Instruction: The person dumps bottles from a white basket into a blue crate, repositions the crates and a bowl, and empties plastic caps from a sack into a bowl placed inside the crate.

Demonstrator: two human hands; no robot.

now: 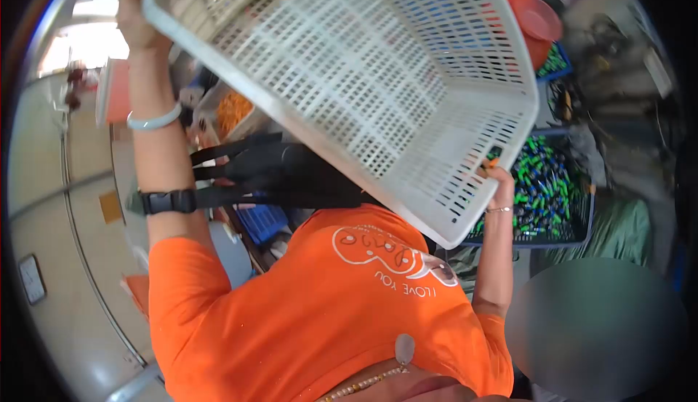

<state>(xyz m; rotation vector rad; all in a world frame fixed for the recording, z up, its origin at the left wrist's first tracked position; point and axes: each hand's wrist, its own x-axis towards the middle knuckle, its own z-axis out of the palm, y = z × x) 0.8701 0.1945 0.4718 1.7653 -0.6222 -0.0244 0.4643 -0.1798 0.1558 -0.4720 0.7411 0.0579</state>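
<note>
A large white plastic crate (342,75) with slotted walls and base is lifted in front of me, tilted, its open side partly facing me. At its upper left rim is my left hand (140,13), with fingers closed on the edge and partly cut off by the frame. On the other end, my right hand (498,180) grips the crate through the handle slot in its short wall. I see nothing lying on the visible inside of the crate.
Behind my right hand stands a dark blue crate (587,216) of small green, blue and black pieces. A red bowl (539,20) is above it, a green sack (614,235) beside it. A container of orange pieces (233,111) and a blue basket (262,222) are left.
</note>
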